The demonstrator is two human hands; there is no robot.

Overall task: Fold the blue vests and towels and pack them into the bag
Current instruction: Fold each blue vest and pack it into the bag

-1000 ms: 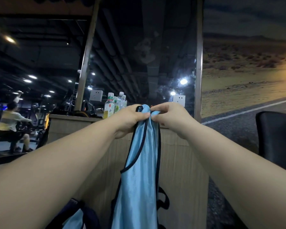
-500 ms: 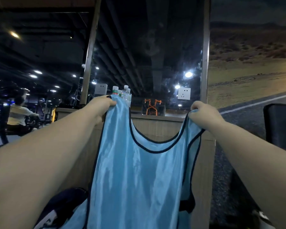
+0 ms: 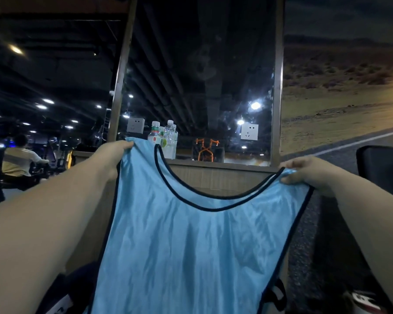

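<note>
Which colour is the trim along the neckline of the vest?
Dark navy, nearly black, on the light blue vest; head view.

- My vest (image 3: 191,245) runs off the near edge, so I cannot see its hem.
- Its strap hides the fingers of my left hand (image 3: 112,155).
- A dark shape (image 3: 77,286) at near left sits half behind the vest and my forearm; I cannot tell what it is.
- The labels on the far bottles (image 3: 166,139) are too small to read.
- The near edge cuts off a white thing (image 3: 363,300) at near right.
</note>
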